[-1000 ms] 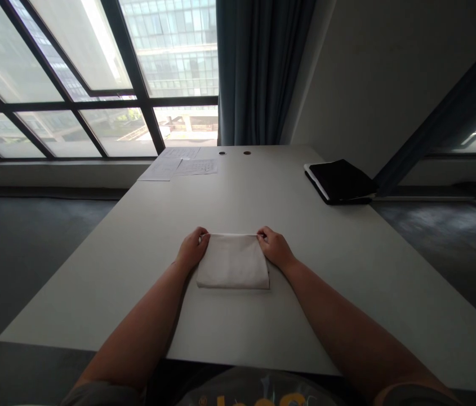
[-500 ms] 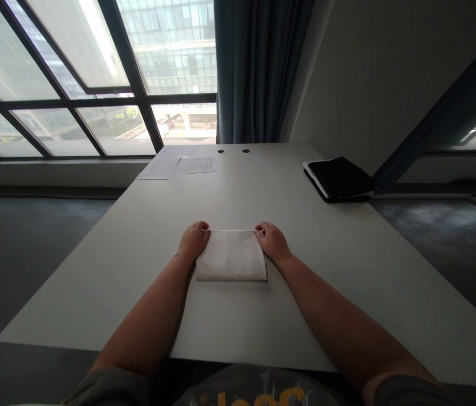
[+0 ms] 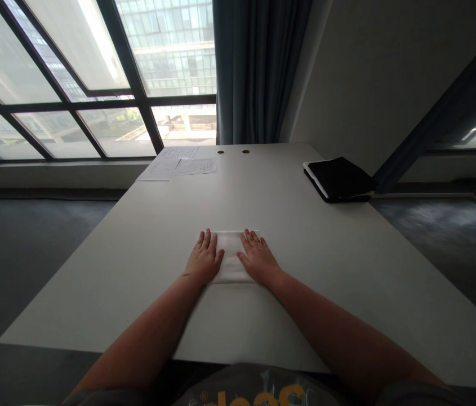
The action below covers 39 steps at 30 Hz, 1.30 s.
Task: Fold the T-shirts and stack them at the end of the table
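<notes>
A folded white cloth (image 3: 230, 265) lies flat on the white table (image 3: 238, 321), right in front of me. My left hand (image 3: 205, 256) rests palm down over its left side, fingers stretched forward and thumb pointing inward. Over the right side of the cloth lies my right hand (image 3: 258, 256), also flat with the fingers spread. Between the two thumbs a strip of the cloth shows, along with parts of its far and near edges. Both side edges are mostly hidden under my hands.
Several printed paper sheets (image 3: 178, 164) lie at the table's far left. A black folder (image 3: 341, 177) with white pages inside sits near the right edge. Two round cable holes are at the far end, before a dark blue curtain (image 3: 258, 73) and windows (image 3: 94, 79).
Both hands have let go of the cloth's far corners. They have moved inward and toward me, opening flat onto the cloth.
</notes>
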Available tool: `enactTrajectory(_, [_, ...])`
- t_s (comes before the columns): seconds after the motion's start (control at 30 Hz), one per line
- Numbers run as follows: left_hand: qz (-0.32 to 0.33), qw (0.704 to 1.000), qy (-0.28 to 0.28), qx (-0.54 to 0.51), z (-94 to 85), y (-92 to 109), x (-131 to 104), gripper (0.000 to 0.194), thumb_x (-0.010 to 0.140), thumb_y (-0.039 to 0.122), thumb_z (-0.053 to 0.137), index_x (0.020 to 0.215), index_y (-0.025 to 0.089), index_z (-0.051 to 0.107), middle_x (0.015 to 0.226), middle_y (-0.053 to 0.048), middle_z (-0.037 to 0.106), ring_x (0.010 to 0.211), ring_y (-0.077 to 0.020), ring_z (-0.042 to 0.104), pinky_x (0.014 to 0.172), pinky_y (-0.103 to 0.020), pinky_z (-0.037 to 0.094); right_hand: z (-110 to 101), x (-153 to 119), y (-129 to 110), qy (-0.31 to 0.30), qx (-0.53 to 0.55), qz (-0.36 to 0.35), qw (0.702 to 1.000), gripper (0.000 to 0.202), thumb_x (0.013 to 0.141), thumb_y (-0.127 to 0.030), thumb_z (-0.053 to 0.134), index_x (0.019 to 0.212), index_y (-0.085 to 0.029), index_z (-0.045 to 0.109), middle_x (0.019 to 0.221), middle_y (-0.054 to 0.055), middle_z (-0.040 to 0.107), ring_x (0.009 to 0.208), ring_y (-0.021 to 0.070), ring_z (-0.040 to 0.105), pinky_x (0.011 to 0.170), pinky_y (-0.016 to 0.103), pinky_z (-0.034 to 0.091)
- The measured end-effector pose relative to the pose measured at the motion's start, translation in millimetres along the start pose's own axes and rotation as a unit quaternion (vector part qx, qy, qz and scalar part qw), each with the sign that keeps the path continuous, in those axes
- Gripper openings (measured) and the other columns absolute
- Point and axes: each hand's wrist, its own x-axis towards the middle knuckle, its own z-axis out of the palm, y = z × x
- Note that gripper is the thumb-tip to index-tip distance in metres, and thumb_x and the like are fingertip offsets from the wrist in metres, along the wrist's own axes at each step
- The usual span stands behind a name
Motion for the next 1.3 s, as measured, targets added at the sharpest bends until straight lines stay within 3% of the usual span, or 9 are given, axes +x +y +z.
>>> enactTrajectory(0.1, [-0.045,0.999,-0.011,-0.007,-0.2,-7.8,-5.2,0.070,0.104,0.043,0.036,0.159,0.000,0.028,0.168,-0.026,0.017,0.157,-0.0340,0.020,0.126,-0.052,0.022,-0.2,4.6,15.2,-0.002,0.001,0.038,0.999,0.068,0.104,-0.041,0.034,0.163,-0.010,0.027,0.170,0.016,0.014,0.158,0.0304,0.017,0.126,0.051,0.016])
enactTrajectory(0.23, [-0.080,0.995,-0.027,-0.043,-0.1,-14.5,-14.4,0.066,0.104,0.039,0.035,0.162,0.008,0.025,0.168,-0.019,0.024,0.157,-0.0308,0.020,0.126,-0.060,0.012,0.7,11.1,31.7,0.003,0.003,0.083,0.997,0.069,0.104,-0.041,0.032,0.163,-0.006,0.026,0.168,0.019,0.025,0.156,0.0323,0.023,0.126,0.055,0.013])
enactTrajectory(0.5, [-0.104,0.979,0.055,-0.167,-5.0,-40.8,4.2,0.062,0.101,0.034,0.044,0.158,0.016,0.032,0.155,-0.016,0.051,0.145,-0.0252,0.046,0.125,-0.053,0.025,2.1,24.3,46.3,0.057,0.065,0.080,0.993,0.055,0.099,-0.041,0.050,0.143,-0.008,0.057,0.160,0.021,0.041,0.153,0.0351,0.027,0.124,0.053,0.018])
enactTrajectory(0.67, [-0.007,0.993,0.083,-0.082,-31.0,-22.5,30.5,0.045,0.101,0.036,0.049,0.144,0.023,0.054,0.153,-0.010,0.054,0.145,-0.0269,0.044,0.122,-0.048,0.030,-2.9,26.5,47.2,0.118,0.198,0.042,0.972,0.031,0.088,-0.030,0.061,0.115,-0.018,0.066,0.129,0.014,0.068,0.124,0.0286,0.058,0.113,0.046,0.037])
enactTrajectory(0.87, [0.049,0.997,0.033,-0.041,-34.3,31.9,54.2,0.041,0.105,0.041,0.043,0.138,0.023,0.059,0.134,-0.010,0.068,0.123,-0.0266,0.061,0.106,-0.043,0.044,-11.5,19.4,45.1,0.139,0.446,0.029,0.884,0.030,0.080,-0.035,0.067,0.103,-0.025,0.050,0.092,0.000,0.068,0.086,0.0202,0.065,0.082,0.034,0.052])
enactTrajectory(1.0, [0.088,0.994,0.027,-0.067,-25.7,29.1,58.7,0.035,0.107,0.041,0.038,0.124,0.026,0.065,0.122,-0.008,0.070,0.114,-0.0238,0.064,0.099,-0.039,0.045,-18.2,16.7,42.0,0.103,0.627,0.008,0.772,0.048,0.075,-0.035,0.073,0.109,-0.029,0.040,0.095,-0.003,0.068,0.082,0.0180,0.066,0.072,0.029,0.053])
enactTrajectory(1.1, [0.095,0.991,0.038,-0.086,-23.9,18.6,57.2,0.031,0.107,0.039,0.040,0.118,0.025,0.065,0.115,-0.007,0.070,0.110,-0.0231,0.064,0.097,-0.037,0.045,-23.2,17.4,38.6,0.073,0.675,0.002,0.735,0.057,0.074,-0.033,0.075,0.116,-0.031,0.037,0.104,-0.001,0.070,0.085,0.0184,0.068,0.074,0.030,0.055])
enactTrajectory(1.17, [0.084,0.991,0.050,-0.095,-24.6,14.3,55.4,0.028,0.106,0.038,0.043,0.117,0.024,0.064,0.114,-0.007,0.069,0.111,-0.0234,0.063,0.098,-0.037,0.045,-27.1,17.1,37.5,0.056,0.673,0.008,0.738,0.062,0.077,-0.036,0.072,0.126,-0.033,0.034,0.113,0.002,0.071,0.089,0.0195,0.070,0.078,0.033,0.056])
enactTrajectory(1.3, [0.038,0.991,0.064,-0.107,-25.8,11.6,53.0,0.028,0.106,0.037,0.042,0.114,0.024,0.065,0.115,-0.008,0.070,0.111,-0.0233,0.063,0.099,-0.037,0.045,-35.9,12.1,42.0,-0.015,0.608,0.027,0.793,0.081,0.086,-0.046,0.060,0.154,-0.033,0.017,0.133,0.010,0.067,0.100,0.0225,0.071,0.085,0.037,0.057])
